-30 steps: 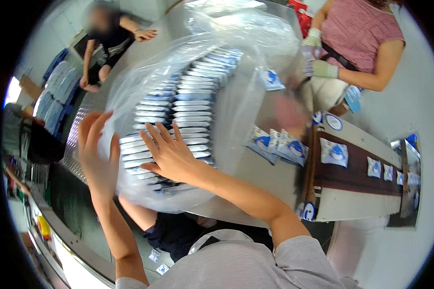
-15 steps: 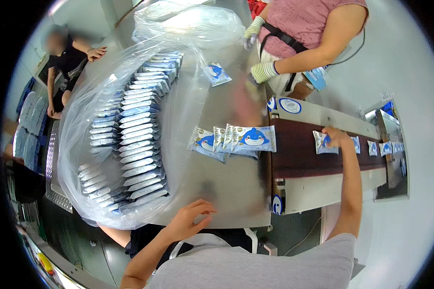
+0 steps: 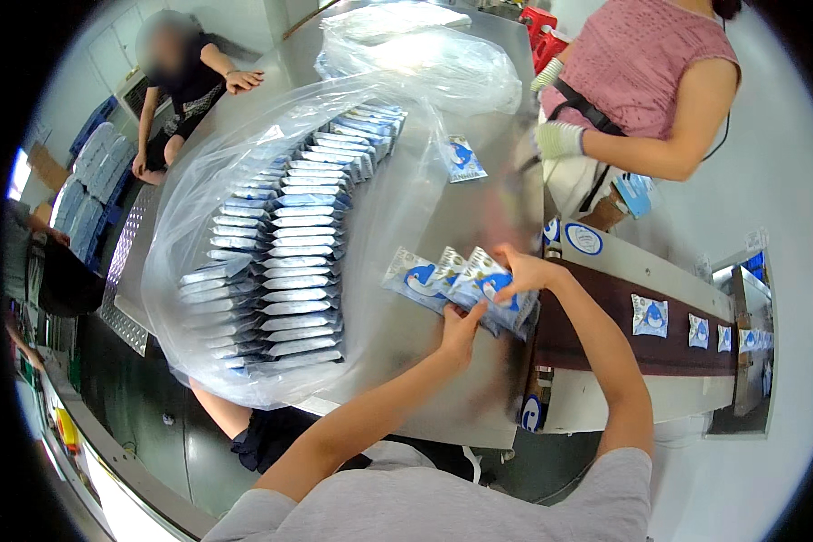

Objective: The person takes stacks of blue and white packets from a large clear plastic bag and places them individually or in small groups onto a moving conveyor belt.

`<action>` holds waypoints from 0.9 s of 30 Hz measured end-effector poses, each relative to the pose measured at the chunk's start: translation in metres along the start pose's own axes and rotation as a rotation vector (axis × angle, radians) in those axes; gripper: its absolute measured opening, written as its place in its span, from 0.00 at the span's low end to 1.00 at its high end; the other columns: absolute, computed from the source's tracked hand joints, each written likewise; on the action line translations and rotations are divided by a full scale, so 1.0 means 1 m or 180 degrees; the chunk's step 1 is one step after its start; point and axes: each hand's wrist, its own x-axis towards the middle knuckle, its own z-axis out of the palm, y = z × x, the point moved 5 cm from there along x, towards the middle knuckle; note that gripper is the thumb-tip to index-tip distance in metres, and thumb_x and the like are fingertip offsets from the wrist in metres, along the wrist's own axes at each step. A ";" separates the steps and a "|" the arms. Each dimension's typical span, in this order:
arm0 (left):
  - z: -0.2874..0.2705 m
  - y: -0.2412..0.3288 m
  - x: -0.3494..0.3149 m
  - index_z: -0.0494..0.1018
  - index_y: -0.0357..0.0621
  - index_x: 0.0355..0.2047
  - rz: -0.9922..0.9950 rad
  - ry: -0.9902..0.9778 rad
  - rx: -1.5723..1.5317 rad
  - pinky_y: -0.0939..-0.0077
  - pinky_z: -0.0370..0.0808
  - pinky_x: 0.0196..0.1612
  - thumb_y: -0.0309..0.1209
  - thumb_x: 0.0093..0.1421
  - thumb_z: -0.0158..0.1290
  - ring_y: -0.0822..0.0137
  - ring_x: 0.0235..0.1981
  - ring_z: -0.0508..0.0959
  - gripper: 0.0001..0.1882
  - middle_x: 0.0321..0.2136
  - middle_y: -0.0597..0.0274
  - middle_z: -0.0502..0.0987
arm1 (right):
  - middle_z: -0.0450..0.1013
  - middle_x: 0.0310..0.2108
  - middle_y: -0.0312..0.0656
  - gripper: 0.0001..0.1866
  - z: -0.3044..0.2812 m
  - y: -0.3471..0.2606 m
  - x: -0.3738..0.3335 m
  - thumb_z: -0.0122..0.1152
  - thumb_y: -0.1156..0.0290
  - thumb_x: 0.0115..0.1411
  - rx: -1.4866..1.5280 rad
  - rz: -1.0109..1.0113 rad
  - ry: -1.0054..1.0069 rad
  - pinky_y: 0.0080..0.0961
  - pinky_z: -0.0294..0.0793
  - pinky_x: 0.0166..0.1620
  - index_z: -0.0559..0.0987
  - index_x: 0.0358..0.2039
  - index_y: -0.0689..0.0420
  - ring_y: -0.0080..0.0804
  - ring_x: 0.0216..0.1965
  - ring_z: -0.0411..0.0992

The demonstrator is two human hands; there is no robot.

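Several overlapping white-and-blue snack packets (image 3: pixel 417 276) with a blue whale picture lie near the right edge of the metal table, beside the conveyor. My right hand (image 3: pixel 526 273) grips the upper right of this fanned group, fingers bent over the end packet (image 3: pixel 490 287). From below, my left hand (image 3: pixel 462 332) pinches the group's lower edge. Left of my hands, a large clear plastic bag (image 3: pixel 384 194) holds long rows of packets (image 3: pixel 303 269) standing on edge. A single packet (image 3: pixel 463 159) lies apart, farther back on the table.
On the right, a dark red conveyor belt (image 3: pixel 596 348) carries several spaced packets (image 3: pixel 649 316). A co-worker in striped gloves (image 3: pixel 558 141) stands at the far right side of the table. More clear plastic (image 3: pixel 425 59) lies at the back. Another person (image 3: pixel 188 86) sits far left.
My right hand has come left from a packet on the belt to the group on the table. My left hand has risen to the same group. The whole view has shifted.
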 end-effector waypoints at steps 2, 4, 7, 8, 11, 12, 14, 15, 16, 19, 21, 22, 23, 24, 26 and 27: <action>0.009 0.009 -0.013 0.48 0.45 0.59 -0.0101 0.0102 -0.0036 0.62 0.68 0.53 0.33 0.55 0.60 0.61 0.55 0.66 0.38 0.53 0.56 0.64 | 0.73 0.43 0.49 0.40 0.010 -0.031 -0.020 0.75 0.62 0.39 0.0452 0.0184 -0.0451 0.27 0.68 0.50 0.68 0.50 0.66 0.34 0.44 0.70; 0.001 0.009 -0.007 0.49 0.38 0.58 -0.0064 0.0133 -0.0027 0.68 0.68 0.53 0.34 0.54 0.61 0.63 0.54 0.65 0.39 0.55 0.52 0.61 | 0.75 0.37 0.42 0.31 0.035 -0.032 -0.022 0.75 0.64 0.40 0.1066 0.0502 -0.0382 0.24 0.70 0.44 0.74 0.44 0.64 0.27 0.38 0.70; -0.002 0.035 -0.017 0.50 0.38 0.57 0.0335 0.0320 -0.0020 0.65 0.67 0.54 0.36 0.54 0.61 0.62 0.54 0.65 0.38 0.55 0.51 0.60 | 0.75 0.38 0.41 0.30 0.036 -0.064 -0.017 0.75 0.65 0.40 0.1303 0.0109 -0.0113 0.24 0.70 0.44 0.74 0.44 0.63 0.26 0.39 0.70; 0.000 0.049 -0.022 0.52 0.37 0.57 0.0695 -0.0008 -0.0354 0.63 0.66 0.54 0.39 0.55 0.60 0.60 0.52 0.67 0.38 0.53 0.51 0.61 | 0.75 0.39 0.43 0.31 0.029 -0.076 -0.007 0.74 0.63 0.41 0.1187 -0.0018 -0.0112 0.26 0.70 0.45 0.74 0.45 0.62 0.28 0.40 0.71; -0.028 0.067 -0.008 0.57 0.34 0.54 0.0801 0.0960 0.0122 0.62 0.65 0.54 0.44 0.55 0.59 0.57 0.52 0.66 0.36 0.52 0.48 0.62 | 0.72 0.46 0.50 0.33 0.022 -0.099 0.035 0.71 0.55 0.43 -0.0721 -0.0827 0.0402 0.32 0.69 0.50 0.74 0.48 0.59 0.40 0.47 0.70; -0.043 0.068 -0.002 0.59 0.33 0.52 0.0879 0.1130 0.0601 0.61 0.64 0.55 0.47 0.54 0.59 0.55 0.53 0.65 0.35 0.52 0.44 0.61 | 0.70 0.48 0.57 0.35 0.034 -0.093 0.049 0.65 0.45 0.42 -0.0362 -0.0644 0.0092 0.37 0.68 0.52 0.76 0.49 0.53 0.47 0.50 0.67; -0.065 0.082 -0.013 0.63 0.31 0.49 0.1241 0.1506 0.1512 0.58 0.63 0.55 0.50 0.54 0.58 0.52 0.53 0.64 0.36 0.52 0.40 0.61 | 0.72 0.45 0.51 0.35 0.064 -0.099 0.055 0.70 0.57 0.42 0.0767 -0.0362 0.0100 0.31 0.68 0.51 0.72 0.50 0.58 0.41 0.51 0.68; -0.065 0.090 -0.022 0.64 0.31 0.49 0.1530 0.1632 0.1946 0.57 0.63 0.54 0.51 0.53 0.57 0.51 0.53 0.64 0.36 0.52 0.39 0.62 | 0.72 0.44 0.50 0.39 0.078 -0.103 0.046 0.71 0.61 0.41 0.1632 -0.0292 0.0028 0.29 0.68 0.52 0.68 0.54 0.59 0.40 0.51 0.68; -0.071 0.090 -0.025 0.62 0.33 0.52 0.1666 0.1439 0.1574 0.58 0.68 0.50 0.47 0.54 0.59 0.53 0.49 0.69 0.35 0.51 0.42 0.64 | 0.71 0.46 0.49 0.42 0.089 -0.107 0.039 0.72 0.64 0.41 0.1869 -0.0151 0.0488 0.29 0.68 0.52 0.63 0.56 0.59 0.39 0.52 0.67; -0.051 0.100 -0.055 0.62 0.34 0.52 0.1135 0.0318 0.0770 0.63 0.70 0.47 0.42 0.54 0.60 0.57 0.46 0.71 0.33 0.51 0.45 0.65 | 0.67 0.49 0.49 0.51 0.120 -0.110 0.009 0.72 0.70 0.41 0.2605 0.0031 0.1610 0.29 0.67 0.53 0.49 0.61 0.60 0.38 0.53 0.66; -0.049 0.111 -0.075 0.50 0.38 0.60 0.1450 -0.0057 0.0764 0.66 0.69 0.51 0.36 0.53 0.61 0.58 0.50 0.70 0.41 0.53 0.46 0.63 | 0.64 0.52 0.50 0.56 0.124 -0.139 -0.011 0.72 0.72 0.42 0.3131 -0.0410 0.1930 0.31 0.66 0.55 0.42 0.63 0.60 0.39 0.54 0.65; -0.041 0.116 -0.092 0.45 0.40 0.62 0.1771 -0.0263 0.0832 0.66 0.68 0.52 0.35 0.52 0.62 0.57 0.51 0.69 0.45 0.53 0.46 0.62 | 0.63 0.54 0.49 0.54 0.125 -0.144 -0.024 0.73 0.72 0.41 0.2666 -0.0744 0.2360 0.34 0.66 0.55 0.45 0.62 0.61 0.38 0.54 0.66; -0.037 0.119 -0.102 0.40 0.41 0.64 0.2093 -0.0467 0.0896 0.65 0.68 0.53 0.34 0.51 0.62 0.56 0.52 0.68 0.49 0.53 0.46 0.62 | 0.64 0.53 0.48 0.54 0.134 -0.144 -0.035 0.74 0.71 0.41 0.2645 -0.0648 0.2532 0.32 0.66 0.54 0.47 0.62 0.61 0.37 0.53 0.67; -0.036 0.121 -0.106 0.26 0.50 0.65 0.2365 -0.0752 0.1269 0.61 0.63 0.58 0.33 0.49 0.62 0.53 0.55 0.65 0.59 0.56 0.43 0.59 | 0.65 0.53 0.47 0.53 0.136 -0.146 -0.040 0.74 0.70 0.41 0.2520 -0.0729 0.2403 0.32 0.67 0.54 0.49 0.62 0.60 0.36 0.53 0.67; -0.033 0.123 -0.117 0.22 0.50 0.65 0.2426 -0.1191 0.1466 0.60 0.61 0.59 0.37 0.45 0.67 0.51 0.57 0.64 0.66 0.58 0.41 0.57 | 0.64 0.54 0.45 0.54 0.149 -0.137 -0.054 0.77 0.68 0.39 0.2601 -0.0855 0.2153 0.32 0.66 0.55 0.52 0.62 0.59 0.35 0.54 0.66; -0.037 0.121 -0.119 0.21 0.49 0.65 0.2407 -0.1459 0.1594 0.60 0.61 0.59 0.38 0.44 0.68 0.51 0.58 0.63 0.68 0.58 0.41 0.56 | 0.63 0.55 0.43 0.55 0.161 -0.129 -0.059 0.79 0.67 0.37 0.2810 -0.0895 0.2044 0.33 0.65 0.57 0.53 0.62 0.59 0.35 0.55 0.65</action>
